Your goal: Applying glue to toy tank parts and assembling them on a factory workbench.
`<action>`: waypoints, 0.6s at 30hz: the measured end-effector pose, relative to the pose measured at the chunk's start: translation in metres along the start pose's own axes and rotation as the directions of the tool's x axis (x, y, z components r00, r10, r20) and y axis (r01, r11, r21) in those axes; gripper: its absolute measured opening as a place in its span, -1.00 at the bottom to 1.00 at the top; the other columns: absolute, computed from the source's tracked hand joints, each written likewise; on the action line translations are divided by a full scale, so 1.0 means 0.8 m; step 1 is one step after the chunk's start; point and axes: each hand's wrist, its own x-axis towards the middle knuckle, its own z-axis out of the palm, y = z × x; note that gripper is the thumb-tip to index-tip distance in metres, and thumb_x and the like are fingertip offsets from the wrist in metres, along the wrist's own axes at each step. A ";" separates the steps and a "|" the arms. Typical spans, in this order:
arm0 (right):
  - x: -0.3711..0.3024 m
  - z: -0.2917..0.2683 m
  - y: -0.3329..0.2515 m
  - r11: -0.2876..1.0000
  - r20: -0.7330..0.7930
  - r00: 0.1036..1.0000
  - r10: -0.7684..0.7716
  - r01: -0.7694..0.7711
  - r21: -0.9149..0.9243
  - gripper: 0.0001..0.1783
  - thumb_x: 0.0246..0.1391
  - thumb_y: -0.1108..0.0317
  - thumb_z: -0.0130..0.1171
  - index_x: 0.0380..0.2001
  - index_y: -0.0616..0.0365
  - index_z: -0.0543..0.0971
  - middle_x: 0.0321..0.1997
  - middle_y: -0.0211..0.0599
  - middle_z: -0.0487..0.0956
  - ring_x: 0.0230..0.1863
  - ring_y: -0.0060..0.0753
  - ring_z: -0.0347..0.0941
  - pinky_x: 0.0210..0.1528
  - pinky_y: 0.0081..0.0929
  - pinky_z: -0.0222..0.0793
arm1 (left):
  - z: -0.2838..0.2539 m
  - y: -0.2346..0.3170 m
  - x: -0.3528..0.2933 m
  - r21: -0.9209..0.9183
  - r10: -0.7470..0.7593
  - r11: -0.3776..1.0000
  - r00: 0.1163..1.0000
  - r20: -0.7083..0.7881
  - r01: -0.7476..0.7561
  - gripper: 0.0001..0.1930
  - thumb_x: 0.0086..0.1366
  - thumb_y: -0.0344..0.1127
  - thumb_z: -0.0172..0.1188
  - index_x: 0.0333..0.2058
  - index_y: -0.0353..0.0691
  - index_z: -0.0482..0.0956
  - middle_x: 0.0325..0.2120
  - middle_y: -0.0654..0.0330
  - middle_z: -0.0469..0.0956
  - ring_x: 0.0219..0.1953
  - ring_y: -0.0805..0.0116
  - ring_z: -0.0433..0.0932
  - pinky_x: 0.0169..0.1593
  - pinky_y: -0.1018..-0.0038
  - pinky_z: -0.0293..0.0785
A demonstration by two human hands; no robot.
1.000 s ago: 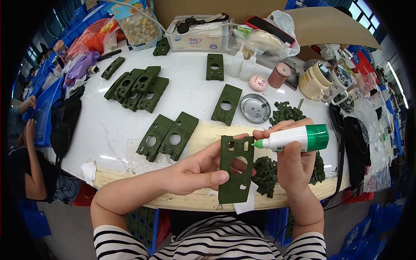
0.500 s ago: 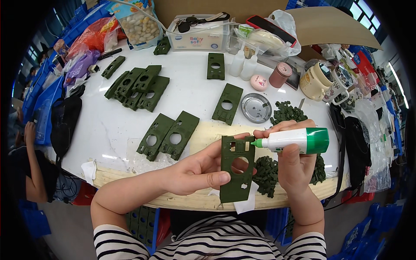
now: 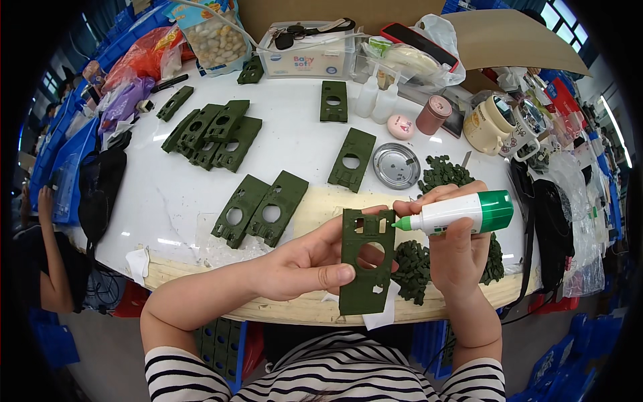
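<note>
Held upright over the table's near edge is a dark green plastic tank hull part (image 3: 355, 295), flat and long with a round hole. My left hand (image 3: 305, 271) grips it by its left side, thumb on the front and fingers behind. My right hand (image 3: 459, 251) is closed round a white glue bottle (image 3: 452, 214) with a green base. The bottle lies almost level, its green nozzle at the part's upper right edge, beside a small rectangular opening. Whether any glue comes out is too small to tell. Below the bottle lies a heap of small green pieces (image 3: 412, 268).
Two similar hull parts (image 3: 280, 208) lie left of centre, with a stack of several (image 3: 221, 134) behind them. A round metal lid (image 3: 396, 166), squeeze bottles (image 3: 385, 100), a pink tin (image 3: 434, 115) and mugs (image 3: 487, 124) stand toward the back right. Another person's arm (image 3: 50, 248) shows at far left.
My right hand has tilted the glue bottle slightly, its base going up and right, while the nozzle has shifted a little lower along the part's edge. My left hand stays almost still.
</note>
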 end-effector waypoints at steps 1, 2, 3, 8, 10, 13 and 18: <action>0.001 -0.001 0.000 1.000 0.009 1.000 0.003 -0.003 0.006 -0.68 0.17 0.25 0.07 -0.19 0.24 0.27 -0.22 -0.07 0.49 -0.11 -0.20 0.51 -0.04 -0.28 0.43 | 0.001 0.002 -0.001 -0.007 -0.027 1.000 1.000 -0.003 0.027 -0.27 0.36 -0.19 -0.04 0.33 -0.08 -0.29 0.10 0.02 0.28 0.10 0.41 0.31 -0.11 0.56 0.32; 0.001 -0.002 0.000 1.000 0.018 1.000 0.006 -0.006 0.012 -0.68 0.17 0.25 0.07 -0.19 0.24 0.26 -0.22 -0.07 0.49 -0.11 -0.18 0.51 -0.04 -0.27 0.43 | 0.000 0.002 -0.001 0.008 -0.025 1.000 1.000 -0.005 0.025 -0.27 0.36 -0.17 -0.04 0.33 -0.08 -0.29 0.10 0.02 0.29 0.08 0.43 0.32 -0.15 0.59 0.31; 0.002 -0.002 0.000 1.000 0.032 0.999 0.000 0.000 -0.002 -0.68 0.17 0.26 0.07 -0.19 0.24 0.26 -0.22 -0.07 0.49 -0.11 -0.18 0.51 -0.03 -0.26 0.43 | -0.002 0.000 -0.001 0.023 -0.024 0.999 1.000 -0.008 0.024 -0.26 0.35 -0.14 -0.04 0.33 -0.07 -0.29 0.10 0.01 0.29 0.06 0.46 0.33 -0.19 0.62 0.30; 0.002 -0.001 0.000 0.999 0.059 0.998 -0.020 0.022 -0.038 -0.68 0.16 0.29 0.09 -0.19 0.25 0.25 -0.23 -0.05 0.49 -0.10 -0.16 0.50 -0.01 -0.24 0.43 | -0.001 0.002 -0.001 -0.020 -0.035 0.999 0.999 -0.025 0.035 -0.26 0.33 -0.17 -0.01 0.31 -0.13 -0.27 0.16 0.02 0.17 0.14 0.20 0.25 0.06 0.22 0.25; 0.002 -0.001 0.000 0.998 0.067 0.997 -0.027 0.030 -0.046 -0.69 0.15 0.31 0.09 -0.19 0.26 0.25 -0.22 -0.04 0.48 -0.09 -0.16 0.49 -0.01 -0.24 0.43 | -0.003 -0.003 -0.001 0.054 -0.007 0.998 1.000 -0.024 0.009 -0.25 0.35 -0.12 -0.03 0.33 -0.07 -0.29 0.08 0.01 0.31 0.00 0.52 0.34 -0.23 0.65 0.30; 0.001 -0.001 0.001 0.997 0.072 0.997 -0.032 0.037 -0.066 -0.69 0.14 0.33 0.10 -0.19 0.26 0.25 -0.22 -0.03 0.48 -0.09 -0.16 0.49 -0.01 -0.24 0.43 | 0.001 -0.002 0.000 0.023 -0.001 1.000 0.999 -0.044 0.002 -0.26 0.35 -0.12 -0.03 0.33 -0.07 -0.29 0.08 0.01 0.31 -0.04 0.53 0.34 -0.23 0.64 0.31; 0.002 0.000 0.000 0.995 0.078 0.996 -0.039 0.046 -0.091 -0.68 0.14 0.34 0.11 -0.19 0.27 0.25 -0.21 -0.02 0.48 -0.09 -0.17 0.49 -0.01 -0.26 0.43 | -0.004 -0.004 -0.001 0.038 -0.006 0.999 1.000 -0.023 0.007 -0.26 0.35 -0.14 -0.03 0.33 -0.07 -0.28 0.09 0.01 0.30 -0.01 0.50 0.34 -0.21 0.64 0.32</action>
